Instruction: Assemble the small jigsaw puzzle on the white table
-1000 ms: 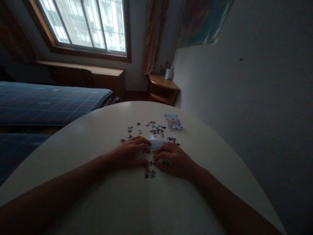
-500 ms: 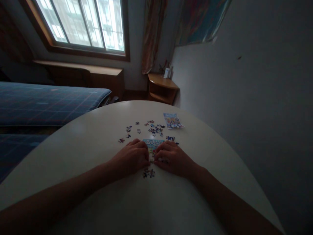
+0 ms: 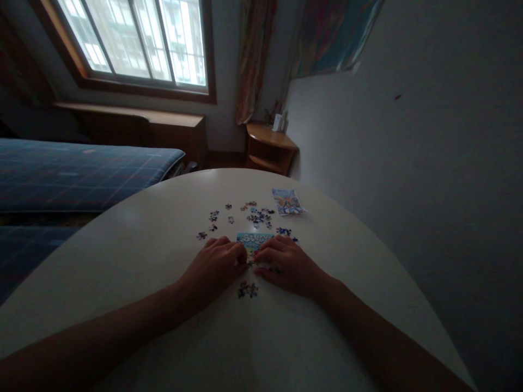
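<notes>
A partly joined jigsaw puzzle (image 3: 255, 240) lies flat on the white table, blue with lettering along its far edge. My left hand (image 3: 218, 263) is closed at its left side, thumb and fingertips pressed together at the lower left edge. From the right, my right hand (image 3: 286, 263) curls its fingers over the other side, touching the puzzle. Both hands cover much of its lower part, so any single piece between the fingers is hidden. Just nearer to me is a small cluster of puzzle pieces (image 3: 247, 289).
Loose puzzle pieces (image 3: 260, 217) are scattered beyond the hands, with more at left (image 3: 213, 216) and right. A printed picture sheet (image 3: 288, 202) lies at the far right of the round white table (image 3: 163, 337). A bed (image 3: 90, 169) stands beyond its left edge, a wall to the right.
My right fingers have shifted slightly left over the puzzle, and my left fingertips have moved up a little. The hands stay at the same puzzle; the view has tilted slightly.
</notes>
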`<action>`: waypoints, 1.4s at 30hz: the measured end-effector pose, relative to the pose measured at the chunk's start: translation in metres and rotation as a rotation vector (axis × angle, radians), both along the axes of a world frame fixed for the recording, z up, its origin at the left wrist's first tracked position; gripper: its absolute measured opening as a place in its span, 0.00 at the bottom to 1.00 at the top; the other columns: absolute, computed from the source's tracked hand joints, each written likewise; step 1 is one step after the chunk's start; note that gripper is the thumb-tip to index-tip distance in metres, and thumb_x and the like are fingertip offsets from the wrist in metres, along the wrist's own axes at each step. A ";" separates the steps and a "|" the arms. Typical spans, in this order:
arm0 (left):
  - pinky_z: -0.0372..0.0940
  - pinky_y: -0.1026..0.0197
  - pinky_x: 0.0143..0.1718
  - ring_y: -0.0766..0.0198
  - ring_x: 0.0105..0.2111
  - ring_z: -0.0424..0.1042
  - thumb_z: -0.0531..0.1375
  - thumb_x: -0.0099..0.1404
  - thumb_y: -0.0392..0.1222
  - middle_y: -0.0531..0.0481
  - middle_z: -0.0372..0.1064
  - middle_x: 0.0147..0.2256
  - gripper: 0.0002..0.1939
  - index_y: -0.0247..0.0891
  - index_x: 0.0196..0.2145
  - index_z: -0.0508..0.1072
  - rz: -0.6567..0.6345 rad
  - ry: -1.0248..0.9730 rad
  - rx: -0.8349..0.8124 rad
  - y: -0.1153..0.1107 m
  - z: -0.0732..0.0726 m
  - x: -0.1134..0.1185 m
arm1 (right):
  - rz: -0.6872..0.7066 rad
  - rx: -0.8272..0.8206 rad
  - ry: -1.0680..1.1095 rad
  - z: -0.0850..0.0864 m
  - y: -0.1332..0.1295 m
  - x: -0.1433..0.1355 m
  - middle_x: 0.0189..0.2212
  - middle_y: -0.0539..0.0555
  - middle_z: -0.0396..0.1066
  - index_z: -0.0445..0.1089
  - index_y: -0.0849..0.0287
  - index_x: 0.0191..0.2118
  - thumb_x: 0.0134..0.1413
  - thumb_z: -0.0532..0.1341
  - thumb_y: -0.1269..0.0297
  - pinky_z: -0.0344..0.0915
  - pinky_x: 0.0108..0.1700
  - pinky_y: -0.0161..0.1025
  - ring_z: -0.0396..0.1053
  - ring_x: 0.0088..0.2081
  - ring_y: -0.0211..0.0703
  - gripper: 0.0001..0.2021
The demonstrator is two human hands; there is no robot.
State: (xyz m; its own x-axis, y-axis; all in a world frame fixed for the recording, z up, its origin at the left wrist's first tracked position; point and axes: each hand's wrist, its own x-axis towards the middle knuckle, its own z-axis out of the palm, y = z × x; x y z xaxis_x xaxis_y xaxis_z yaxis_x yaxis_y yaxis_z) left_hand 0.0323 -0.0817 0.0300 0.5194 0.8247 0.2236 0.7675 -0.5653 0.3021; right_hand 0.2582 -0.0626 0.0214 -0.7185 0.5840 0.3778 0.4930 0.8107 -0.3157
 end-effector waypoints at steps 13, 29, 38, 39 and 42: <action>0.62 0.53 0.43 0.56 0.40 0.69 0.60 0.67 0.34 0.51 0.75 0.37 0.05 0.42 0.38 0.75 0.012 0.003 0.038 0.004 -0.010 -0.002 | -0.022 -0.013 -0.030 0.000 0.001 0.000 0.43 0.56 0.75 0.72 0.55 0.47 0.61 0.63 0.57 0.63 0.52 0.48 0.69 0.46 0.47 0.11; 0.62 0.51 0.46 0.55 0.42 0.70 0.62 0.66 0.37 0.49 0.74 0.40 0.03 0.41 0.37 0.76 -0.039 -0.011 0.080 0.009 -0.003 -0.009 | 0.016 0.054 -0.038 0.000 0.001 0.003 0.42 0.56 0.74 0.74 0.55 0.47 0.63 0.61 0.59 0.63 0.50 0.47 0.69 0.45 0.46 0.10; 0.61 0.54 0.42 0.59 0.34 0.70 0.63 0.64 0.51 0.52 0.72 0.33 0.11 0.40 0.35 0.71 -0.240 0.126 -0.103 0.023 0.016 -0.031 | 0.018 0.036 -0.025 0.000 0.002 0.004 0.43 0.56 0.74 0.74 0.56 0.45 0.64 0.60 0.61 0.64 0.50 0.47 0.69 0.45 0.45 0.09; 0.61 0.55 0.41 0.59 0.35 0.71 0.63 0.64 0.50 0.52 0.72 0.34 0.11 0.41 0.35 0.71 -0.238 0.133 -0.122 0.022 0.018 -0.031 | 0.019 0.038 -0.024 0.000 0.002 0.004 0.43 0.56 0.73 0.74 0.56 0.45 0.64 0.60 0.62 0.64 0.50 0.47 0.69 0.44 0.45 0.09; 0.61 0.55 0.40 0.58 0.36 0.72 0.62 0.66 0.48 0.51 0.73 0.35 0.09 0.41 0.36 0.72 -0.202 0.170 -0.158 0.017 0.022 -0.027 | 0.024 0.044 -0.013 0.000 0.001 0.003 0.42 0.56 0.73 0.74 0.56 0.45 0.64 0.59 0.62 0.64 0.50 0.47 0.69 0.44 0.45 0.08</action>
